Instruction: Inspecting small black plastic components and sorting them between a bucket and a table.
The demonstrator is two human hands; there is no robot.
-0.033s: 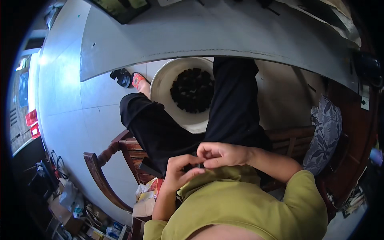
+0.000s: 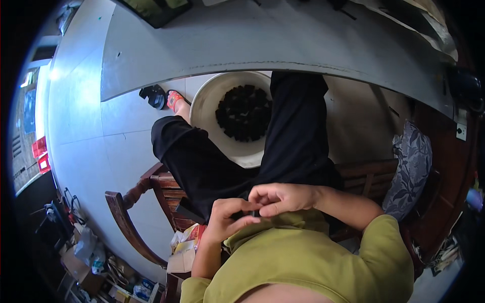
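Note:
Over my lap my two hands meet, fingertips close together. My left hand [image 2: 228, 218] is closed in a pinch, with thumb and forefinger about a small dark piece [image 2: 254, 213]. From the other side my right hand [image 2: 283, 197] bends its fingers and thumb in against the same piece. Most of the piece is hidden by the fingers, so its exact shape does not show. Between my knees stands a large pale basin [image 2: 204, 101], partly under the table edge. Many small black blocks [image 2: 243, 112] lie heaped in its bottom.
A grey table [image 2: 283, 45] spans the space ahead of my knees. I sit on a wooden chair [image 2: 121, 207] with a black box-like thing [image 2: 190, 209] and packages [image 2: 184, 255] at my left. A patterned grey cushion [image 2: 410, 166] leans at the right. Sandals [image 2: 154, 97] lie beside the basin.
My hands have shifted very slightly down toward my body, and a little more of the small dark piece shows between the fingers. The basin and blocks look the same.

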